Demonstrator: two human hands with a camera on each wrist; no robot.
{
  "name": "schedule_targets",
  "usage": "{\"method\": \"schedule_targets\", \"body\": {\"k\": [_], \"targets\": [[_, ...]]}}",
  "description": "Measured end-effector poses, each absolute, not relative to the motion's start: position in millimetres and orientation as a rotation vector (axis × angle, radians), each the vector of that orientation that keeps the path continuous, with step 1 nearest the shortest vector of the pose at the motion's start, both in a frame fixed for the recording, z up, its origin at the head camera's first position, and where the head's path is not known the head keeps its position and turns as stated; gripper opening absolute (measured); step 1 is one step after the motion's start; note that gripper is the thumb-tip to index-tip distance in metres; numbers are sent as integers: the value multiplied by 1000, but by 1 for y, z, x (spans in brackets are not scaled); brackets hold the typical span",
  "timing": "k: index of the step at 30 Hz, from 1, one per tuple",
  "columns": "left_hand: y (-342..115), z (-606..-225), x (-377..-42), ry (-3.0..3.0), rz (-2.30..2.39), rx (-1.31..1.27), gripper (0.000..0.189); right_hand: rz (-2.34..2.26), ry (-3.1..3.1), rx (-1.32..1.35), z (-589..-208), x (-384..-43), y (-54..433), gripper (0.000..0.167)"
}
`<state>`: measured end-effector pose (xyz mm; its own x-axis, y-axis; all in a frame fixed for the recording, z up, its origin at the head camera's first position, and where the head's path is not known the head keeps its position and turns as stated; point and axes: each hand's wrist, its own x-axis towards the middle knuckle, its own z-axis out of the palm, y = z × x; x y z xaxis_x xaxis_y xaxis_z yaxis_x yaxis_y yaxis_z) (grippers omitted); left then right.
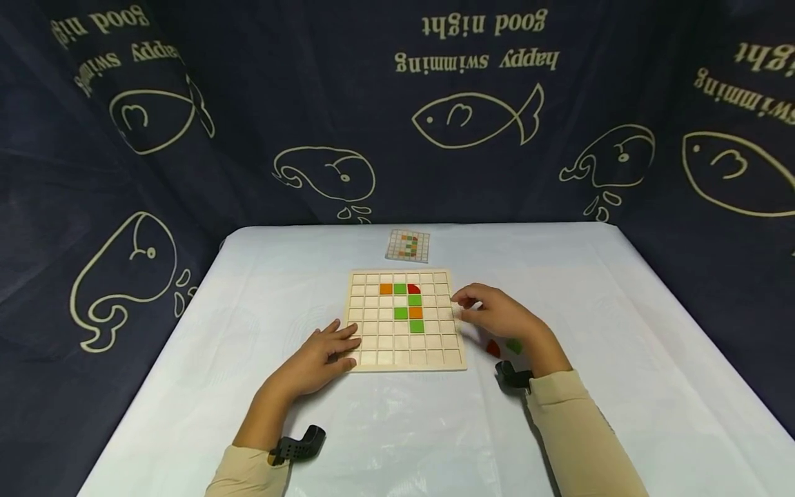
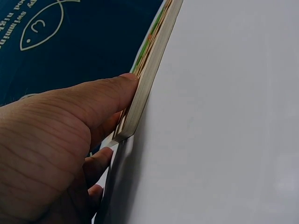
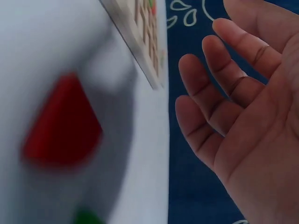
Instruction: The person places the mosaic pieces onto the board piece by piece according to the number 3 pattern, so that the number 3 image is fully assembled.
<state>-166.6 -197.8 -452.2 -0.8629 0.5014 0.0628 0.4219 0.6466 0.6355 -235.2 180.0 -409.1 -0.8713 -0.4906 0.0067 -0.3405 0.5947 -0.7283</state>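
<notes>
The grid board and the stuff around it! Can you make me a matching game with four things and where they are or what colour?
Things:
1. left hand
2. right hand
3. small pattern card
4. loose piece nearer the grid board

Places and colours:
A. beyond the grid board's far edge
B. red
C. at the grid board's left edge
D. at the grid board's right edge

Right pairs: 1-C, 2-D, 3-A, 4-B
</notes>
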Motion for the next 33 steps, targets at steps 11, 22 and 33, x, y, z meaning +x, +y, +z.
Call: {"method": "schedule_targets", "body": {"k": [11,22,33], "targets": [[-200,-453,-165,2748,992,774,44,-1139,2714,-625,-404,-216,223,28],[-200,-456,-164,2737,1010,771,44,-1115,2751,-518,-416,-196,250,27],[-197,-453,-167,2738,1007,779,44,-1107,2764,-467,-428,-181,271,31]]}}
